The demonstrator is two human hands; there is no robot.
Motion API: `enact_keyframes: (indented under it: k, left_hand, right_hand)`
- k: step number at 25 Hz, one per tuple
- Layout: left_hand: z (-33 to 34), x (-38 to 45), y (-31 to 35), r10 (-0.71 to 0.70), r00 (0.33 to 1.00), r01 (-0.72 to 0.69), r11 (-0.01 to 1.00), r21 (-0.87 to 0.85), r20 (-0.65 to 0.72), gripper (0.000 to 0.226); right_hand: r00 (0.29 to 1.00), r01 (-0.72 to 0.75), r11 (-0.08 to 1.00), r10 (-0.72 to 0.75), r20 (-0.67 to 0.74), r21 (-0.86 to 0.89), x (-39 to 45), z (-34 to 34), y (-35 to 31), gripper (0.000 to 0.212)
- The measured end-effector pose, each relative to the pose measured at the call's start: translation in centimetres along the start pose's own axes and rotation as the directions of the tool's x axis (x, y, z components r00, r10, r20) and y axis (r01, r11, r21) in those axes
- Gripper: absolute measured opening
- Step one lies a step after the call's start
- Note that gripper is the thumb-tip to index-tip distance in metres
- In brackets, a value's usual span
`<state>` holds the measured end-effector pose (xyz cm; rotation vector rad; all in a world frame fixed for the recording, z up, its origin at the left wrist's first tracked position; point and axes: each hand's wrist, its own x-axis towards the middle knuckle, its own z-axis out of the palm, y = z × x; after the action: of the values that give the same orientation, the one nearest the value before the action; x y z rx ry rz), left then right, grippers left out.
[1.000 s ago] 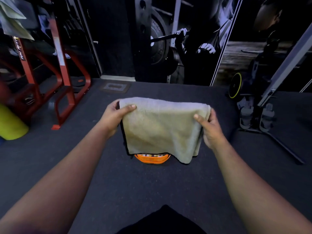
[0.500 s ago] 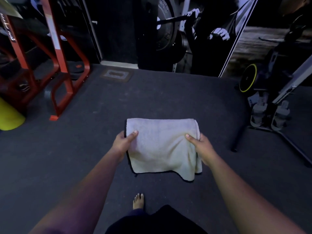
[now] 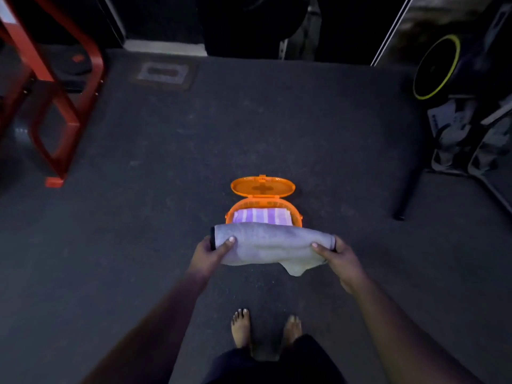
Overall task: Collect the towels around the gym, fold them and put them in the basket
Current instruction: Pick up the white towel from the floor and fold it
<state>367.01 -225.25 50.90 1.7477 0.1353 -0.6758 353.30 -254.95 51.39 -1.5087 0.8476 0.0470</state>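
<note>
The left hand point(image 3: 210, 254) and the right hand point(image 3: 336, 256) each pinch one end of a folded grey towel point(image 3: 270, 245), thumbs on top and the other fingers curled underneath. The towel is held level between them, in front of the near rim of an orange basket point(image 3: 297, 217) that stands on the dark gym floor point(image 3: 166, 167), its lid point(image 3: 262, 187) tipped back open. A purple-and-white striped towel point(image 3: 261, 216) lies folded inside the basket. Two bare feet point(image 3: 241, 327) stand below.
</note>
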Motion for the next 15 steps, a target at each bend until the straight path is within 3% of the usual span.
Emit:
enact_keyframes:
  k: [2, 10, 15]
  left_hand:
    - [1.1, 2.9, -1.6, -0.064, 0.998, 0.064, 0.997, 0.041, -0.013, 0.029]
    - [4.8, 21.3, -7.5, -0.026, 0.994, 0.045, 0.980, 0.193, -0.103, 0.029]
    - [7.1, 33.2, -13.2, 0.015, 0.994, 0.005, 0.983, 0.182, -0.106, 0.031]
  right_hand:
    - [0.999, -0.037, 0.998, 0.036, -0.020, -0.055, 3.7, 0.6, 2.4, 0.017]
    - [0.999, -0.015, 0.987, 0.010, -0.033, -0.158, 23.9, 2.4, 9.8, 0.011]
    - [0.997, 0.038, 0.965, -0.055, -0.059, -0.259, 34.9, 4.1, 15.8, 0.050]
